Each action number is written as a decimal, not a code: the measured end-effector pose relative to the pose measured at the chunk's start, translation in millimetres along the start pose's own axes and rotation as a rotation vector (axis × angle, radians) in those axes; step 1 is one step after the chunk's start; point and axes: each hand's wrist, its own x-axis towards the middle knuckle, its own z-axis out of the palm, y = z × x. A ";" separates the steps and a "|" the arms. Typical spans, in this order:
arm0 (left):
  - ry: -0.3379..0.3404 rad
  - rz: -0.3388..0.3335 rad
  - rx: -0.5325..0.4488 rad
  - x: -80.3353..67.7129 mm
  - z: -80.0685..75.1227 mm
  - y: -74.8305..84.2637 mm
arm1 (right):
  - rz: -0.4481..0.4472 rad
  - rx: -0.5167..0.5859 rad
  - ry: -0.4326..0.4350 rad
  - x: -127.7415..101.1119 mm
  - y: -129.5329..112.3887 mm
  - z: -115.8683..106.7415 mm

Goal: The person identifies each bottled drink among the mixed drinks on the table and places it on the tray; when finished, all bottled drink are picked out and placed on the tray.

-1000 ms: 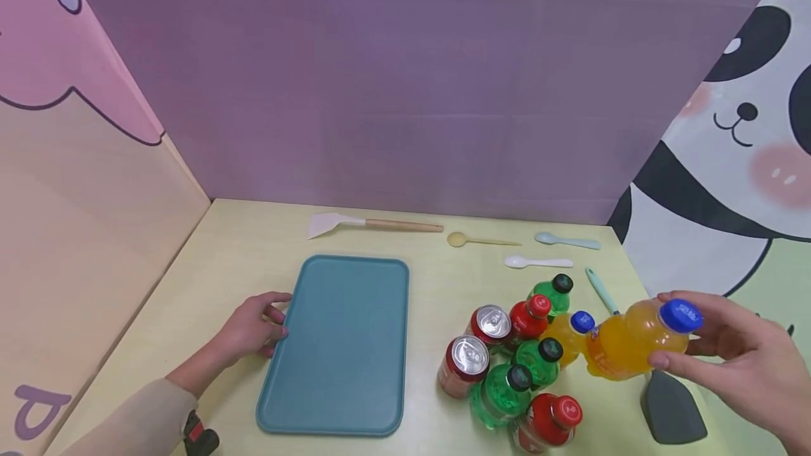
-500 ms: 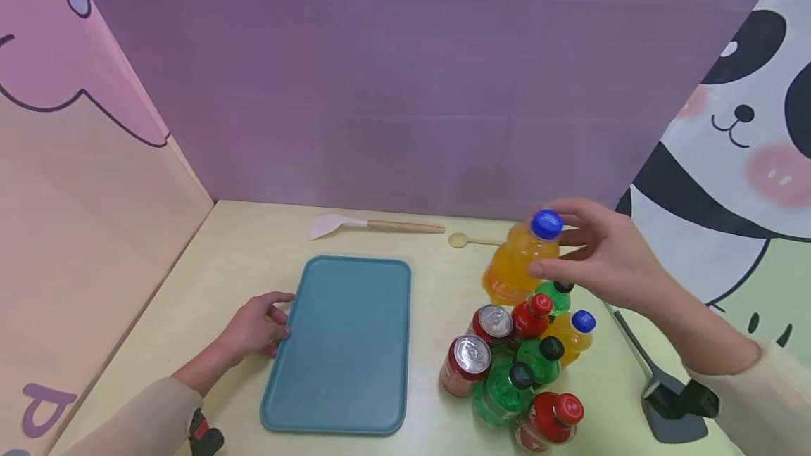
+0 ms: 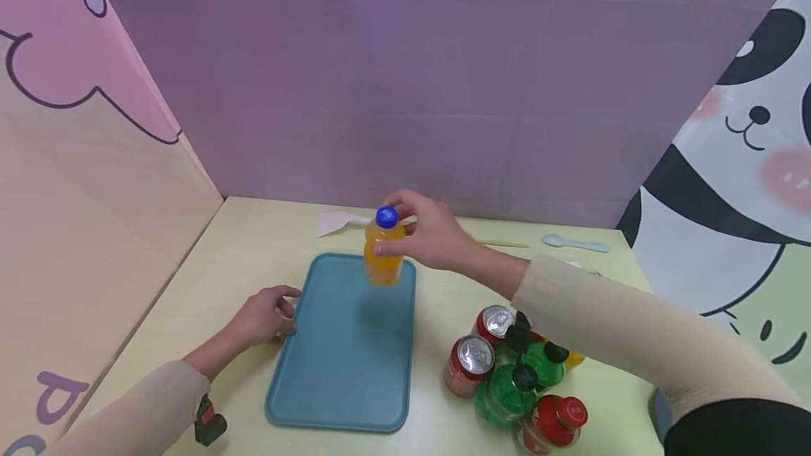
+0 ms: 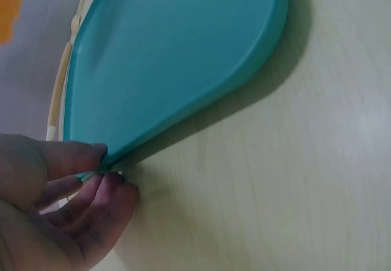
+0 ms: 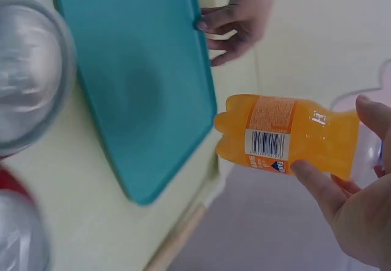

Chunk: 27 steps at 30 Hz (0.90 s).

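Right hand (image 3: 437, 234) grips the orange bottle (image 3: 383, 250) near its blue cap, fingers curled round the neck and shoulder. Bottle is upright, in the air over the far end of the teal tray (image 3: 342, 371), base off the tray floor; shadow falls on the tray below it. Wrist view shows the same grip, with the tray (image 5: 140, 82) under the bottle (image 5: 287, 135).

Left hand (image 3: 262, 315) sits at the tray's left long edge, fingertips pinching the rim; left wrist view confirms thumb and fingers (image 4: 104, 188) on the tray lip (image 4: 183, 57).

Edges/room: tray floor is bare from the bottle back toward the person. Bare table (image 3: 209, 280) beyond the left hand to the left wall. Tray's right edge has a strip of bare table before the cluster.

Under and behind the right forearm: two red cans (image 3: 472, 364), green bottles (image 3: 507, 393), a red-capped bottle (image 3: 557, 421), packed touching each other. Beyond the right hand, by the back wall: white spatula (image 3: 336, 220), partly hidden by the hand, and a pale blue spoon (image 3: 573, 242) off to its right.
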 end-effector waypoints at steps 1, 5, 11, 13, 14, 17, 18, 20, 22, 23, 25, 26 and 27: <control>-0.006 0.013 0.013 0.5 -0.7 0.2 | 0.012 -0.013 -0.006 6.9 0.9 8.5; -0.028 0.031 0.006 1.6 -3.3 0.1 | 0.023 -0.064 -0.005 32.0 5.5 38.4; -0.043 0.042 -0.002 1.1 -7.6 0.7 | 0.031 -0.090 0.036 61.8 16.1 74.3; -0.049 0.045 0.013 1.4 -8.3 1.2 | 0.044 -0.092 0.049 68.9 19.4 84.3; -0.050 0.041 0.019 1.6 -8.1 1.7 | 0.049 -0.089 0.055 72.1 20.8 88.7; -0.054 0.033 0.029 2.8 -7.8 2.2 | 0.064 -0.090 0.075 81.0 23.4 100.7; -0.055 0.030 0.028 3.2 -7.7 2.4 | 0.070 -0.094 0.082 83.7 24.1 104.3; -0.060 0.024 0.023 4.2 -7.0 2.6 | 0.088 -0.104 0.100 89.0 25.0 111.1; -0.064 0.013 0.015 5.2 -6.9 3.1 | 0.112 -0.121 0.113 93.7 25.4 117.7; -0.066 0.005 0.014 5.6 -7.0 3.1 | 0.124 -0.129 0.115 96.0 25.3 120.8; -0.070 -0.009 0.019 6.5 -7.2 3.5 | 0.146 -0.143 0.114 100.1 24.9 126.0; -0.069 -0.019 0.020 7.1 -7.1 3.6 | 0.156 -0.153 0.112 101.8 24.7 127.8; -0.067 -0.027 0.024 7.7 -7.1 4.1 | 0.165 -0.164 0.109 103.5 24.5 128.9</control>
